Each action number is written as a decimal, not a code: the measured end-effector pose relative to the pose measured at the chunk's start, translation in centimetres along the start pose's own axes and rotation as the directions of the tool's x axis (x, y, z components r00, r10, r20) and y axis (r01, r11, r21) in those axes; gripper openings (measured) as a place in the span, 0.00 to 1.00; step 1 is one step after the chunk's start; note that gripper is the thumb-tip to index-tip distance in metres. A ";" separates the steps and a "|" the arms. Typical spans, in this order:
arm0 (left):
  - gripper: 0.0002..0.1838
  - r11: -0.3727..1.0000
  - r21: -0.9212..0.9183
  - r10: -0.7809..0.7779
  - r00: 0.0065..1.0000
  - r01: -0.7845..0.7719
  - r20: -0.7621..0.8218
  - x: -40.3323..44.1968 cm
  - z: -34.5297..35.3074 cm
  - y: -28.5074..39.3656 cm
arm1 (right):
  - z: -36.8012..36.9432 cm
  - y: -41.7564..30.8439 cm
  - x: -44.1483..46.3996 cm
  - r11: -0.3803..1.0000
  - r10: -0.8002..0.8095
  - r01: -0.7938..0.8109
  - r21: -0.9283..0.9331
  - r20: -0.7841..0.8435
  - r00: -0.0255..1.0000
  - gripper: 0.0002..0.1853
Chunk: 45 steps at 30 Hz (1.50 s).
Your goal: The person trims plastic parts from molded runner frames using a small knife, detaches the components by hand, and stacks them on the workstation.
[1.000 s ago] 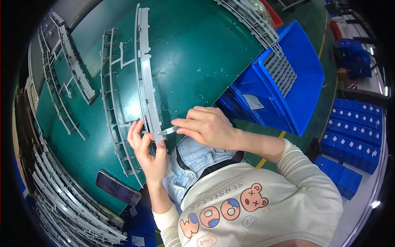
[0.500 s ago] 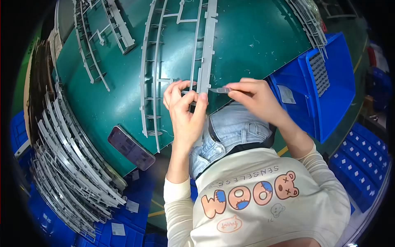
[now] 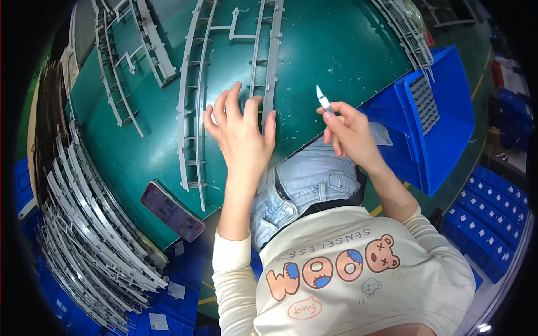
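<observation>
My right hand (image 3: 352, 133) is closed around a craft knife (image 3: 323, 100), its pointed blade up and away from me, above the green table. To the left, my left hand (image 3: 242, 130) is spread over a long grey plastic moulding (image 3: 273, 59). Its thumb is beside the moulding's right edge, and the other fingers are apart. Whether the fingertips touch the moulding I cannot tell. Thin crossbars join this moulding to a pair of slightly curved ribbed strips (image 3: 193, 73) at its left. My palm and wrist hide the moulding's near end.
A phone (image 3: 172, 210) lies at the table's (image 3: 151, 140) near left edge. Stacked grey mouldings (image 3: 84, 224) fill the left side. Another moulding (image 3: 157, 47) lies at the far left. A blue bin (image 3: 443, 123) stands right of the table, with more strips (image 3: 403, 33) above it.
My right hand has drawn the craft knife away from the moulding's right edge and turned its blade upward. My left hand has loosened its pinch on the moulding and spread its fingers.
</observation>
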<state>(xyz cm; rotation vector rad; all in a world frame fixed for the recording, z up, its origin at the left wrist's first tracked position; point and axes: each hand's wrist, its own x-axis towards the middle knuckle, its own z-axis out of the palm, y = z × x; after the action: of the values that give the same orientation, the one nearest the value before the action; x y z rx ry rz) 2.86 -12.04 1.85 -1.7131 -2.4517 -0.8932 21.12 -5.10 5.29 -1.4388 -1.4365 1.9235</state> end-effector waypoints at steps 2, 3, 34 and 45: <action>0.10 0.998 -0.044 0.049 0.995 -0.046 0.082 0.8 0.9 -0.9 | 0.4 0.2 0.2 0.999 -0.040 0.039 -0.028 -0.029 0.999 0.10; 0.10 0.995 -0.073 0.078 0.990 -0.070 0.119 1.3 1.4 -1.2 | 0.5 0.1 0.3 1.000 -0.011 0.011 -0.019 0.018 1.000 0.10; 0.09 0.998 0.037 0.060 0.960 -0.052 -0.275 1.9 -3.2 2.9 | 3.3 -1.9 0.4 0.889 -0.425 0.439 0.126 -0.123 0.897 0.08; 0.17 0.936 -0.216 -0.296 0.954 0.279 -0.049 4.7 -3.3 -3.2 | 2.3 0.1 3.7 0.937 -0.075 0.046 0.345 0.072 0.995 0.11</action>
<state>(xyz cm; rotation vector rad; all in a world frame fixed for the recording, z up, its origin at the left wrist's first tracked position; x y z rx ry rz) -2.72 -10.30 4.75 -1.3502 -2.6814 -1.2609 17.57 -3.51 3.25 -1.1528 -1.0915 2.0904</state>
